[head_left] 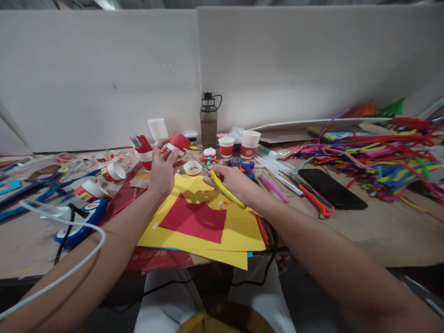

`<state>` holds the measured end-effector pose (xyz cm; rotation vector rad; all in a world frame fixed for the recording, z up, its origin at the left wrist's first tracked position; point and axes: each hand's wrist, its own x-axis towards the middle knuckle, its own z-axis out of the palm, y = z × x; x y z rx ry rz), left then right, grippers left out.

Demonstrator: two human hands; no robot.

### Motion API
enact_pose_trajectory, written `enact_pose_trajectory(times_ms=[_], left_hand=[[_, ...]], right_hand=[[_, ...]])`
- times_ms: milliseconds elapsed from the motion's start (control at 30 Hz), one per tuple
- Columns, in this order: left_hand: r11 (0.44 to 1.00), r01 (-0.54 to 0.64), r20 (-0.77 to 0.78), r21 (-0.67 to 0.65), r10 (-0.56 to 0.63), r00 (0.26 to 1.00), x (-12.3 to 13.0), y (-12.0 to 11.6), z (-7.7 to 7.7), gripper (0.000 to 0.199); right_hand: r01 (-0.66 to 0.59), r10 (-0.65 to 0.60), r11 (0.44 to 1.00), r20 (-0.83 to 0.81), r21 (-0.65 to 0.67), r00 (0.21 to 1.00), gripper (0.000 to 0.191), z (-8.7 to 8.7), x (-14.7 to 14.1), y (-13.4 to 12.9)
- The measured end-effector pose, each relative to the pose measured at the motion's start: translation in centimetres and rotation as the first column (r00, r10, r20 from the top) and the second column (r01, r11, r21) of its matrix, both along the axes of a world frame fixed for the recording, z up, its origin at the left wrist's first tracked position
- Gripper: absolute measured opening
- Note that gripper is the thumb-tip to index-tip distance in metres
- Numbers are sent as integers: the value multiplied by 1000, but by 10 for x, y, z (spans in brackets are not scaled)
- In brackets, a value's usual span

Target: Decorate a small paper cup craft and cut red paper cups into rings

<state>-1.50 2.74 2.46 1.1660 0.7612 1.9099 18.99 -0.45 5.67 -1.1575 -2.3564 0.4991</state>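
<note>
My left hand [162, 169] is closed around a red paper cup [179, 142], tilted and held above the table. In my right hand [236, 182] is a pair of scissors [222, 187] with yellow handles; the blades point up and left toward the cup's lower right side. I cannot tell whether the blade tips touch it. Below both hands, a cut piece of red paper [194, 219] lies on yellow paper sheets [239, 231]. A short white cup piece [193, 168] stands just beyond the yellow sheets, between my hands.
Behind stand a water bottle [208, 122], stacked paper cups [249, 144] and another cup stack [157, 129]. A glue gun [243, 167], utility knife [316, 201], phone [331, 188] and pipe cleaners [385, 162] lie right. Cut cups [90, 189], a blue tape dispenser-like object [81, 224] and a white cable [100, 240] are left.
</note>
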Motion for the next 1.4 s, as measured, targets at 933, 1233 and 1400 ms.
enact_pose_trajectory(times_ms=[933, 1233, 1400], left_hand=[[994, -99, -288, 52, 110, 951, -7, 6, -4, 51], [995, -91, -267, 46, 100, 958, -6, 7, -4, 45], [996, -80, -267, 39, 88, 960, -6, 6, 0, 45]], right_hand=[[-50, 50, 999, -31, -8, 998, 37, 4, 1, -2], [-30, 29, 999, -39, -28, 999, 37, 4, 1, -2], [-32, 31, 999, -32, -33, 999, 37, 5, 1, -2]])
